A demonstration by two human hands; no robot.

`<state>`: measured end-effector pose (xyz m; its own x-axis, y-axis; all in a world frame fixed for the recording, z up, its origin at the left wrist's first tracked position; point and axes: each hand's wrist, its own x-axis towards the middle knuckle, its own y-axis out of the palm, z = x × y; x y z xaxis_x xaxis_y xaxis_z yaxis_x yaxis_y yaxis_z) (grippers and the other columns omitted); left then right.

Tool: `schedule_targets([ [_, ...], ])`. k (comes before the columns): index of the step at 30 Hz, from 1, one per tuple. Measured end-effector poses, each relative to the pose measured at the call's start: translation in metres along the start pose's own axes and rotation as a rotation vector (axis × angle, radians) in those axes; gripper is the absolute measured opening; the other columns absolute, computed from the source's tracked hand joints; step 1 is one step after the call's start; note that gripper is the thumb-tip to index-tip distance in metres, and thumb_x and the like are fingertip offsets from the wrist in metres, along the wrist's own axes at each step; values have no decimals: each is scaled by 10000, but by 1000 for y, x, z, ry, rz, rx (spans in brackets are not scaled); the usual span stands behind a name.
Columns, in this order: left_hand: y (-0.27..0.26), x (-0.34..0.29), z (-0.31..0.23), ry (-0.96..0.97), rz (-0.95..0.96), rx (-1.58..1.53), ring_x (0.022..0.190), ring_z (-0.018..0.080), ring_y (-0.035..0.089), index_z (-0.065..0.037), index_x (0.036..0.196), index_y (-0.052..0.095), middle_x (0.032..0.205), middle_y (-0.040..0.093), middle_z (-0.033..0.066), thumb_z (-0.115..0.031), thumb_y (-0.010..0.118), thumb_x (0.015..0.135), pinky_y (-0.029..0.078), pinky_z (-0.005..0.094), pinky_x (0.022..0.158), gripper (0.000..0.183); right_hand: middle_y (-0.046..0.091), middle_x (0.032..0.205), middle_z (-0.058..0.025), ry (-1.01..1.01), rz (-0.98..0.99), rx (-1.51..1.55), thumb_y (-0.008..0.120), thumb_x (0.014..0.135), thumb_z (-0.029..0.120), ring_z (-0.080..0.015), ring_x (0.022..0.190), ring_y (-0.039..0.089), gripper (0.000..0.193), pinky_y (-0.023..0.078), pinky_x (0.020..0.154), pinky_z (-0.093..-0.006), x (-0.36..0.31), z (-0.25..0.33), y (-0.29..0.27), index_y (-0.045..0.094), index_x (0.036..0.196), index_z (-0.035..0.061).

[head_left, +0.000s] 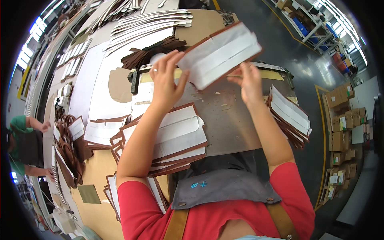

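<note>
A brown-edged flat panel with a white backing [224,56] is held up, tilted, above the work surface, slightly blurred. My left hand [165,78], a ring on one finger, is at its left end, the edge between thumb and curved fingers. My right hand [251,84] grips its lower long edge near the right end with bent fingers. Below my left forearm lies a stack of similar panels [180,130], partly hidden by the arm. A fanned stack of narrower white-backed pieces [289,114] sits at the worktop's right side, beside my right forearm.
A metal-topped work surface [230,132] lies before me, with a dark clamp-like fitting [135,82] at its left corner. Brown strips [154,52] and long white strips [148,30] lie beyond. Another person [26,140] works at far left. Cardboard boxes [340,132] stand at right.
</note>
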<state>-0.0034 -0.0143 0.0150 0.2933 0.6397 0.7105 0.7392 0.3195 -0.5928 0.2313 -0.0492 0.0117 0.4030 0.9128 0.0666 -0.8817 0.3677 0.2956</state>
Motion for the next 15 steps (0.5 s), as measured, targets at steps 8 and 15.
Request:
schedule_targets([
  [8,9,-27,7,-44,578,255,1131,297,501,-138,1177,542,1268,514,61,-255,508,906,322,424,970,297,615,669,-60,487,640,-625,497,937,244,-132,554,614,261,495,492,-240,-43,26,-2,589,891,4],
  [15,-2,-11,4,-142,707,297,1174,343,455,-133,1157,534,1257,503,83,-346,560,872,336,438,977,356,563,1240,-76,-557,459,-1335,512,916,241,-254,1178,488,294,392,978,-395,-1,-25,-29,608,1135,69],
])
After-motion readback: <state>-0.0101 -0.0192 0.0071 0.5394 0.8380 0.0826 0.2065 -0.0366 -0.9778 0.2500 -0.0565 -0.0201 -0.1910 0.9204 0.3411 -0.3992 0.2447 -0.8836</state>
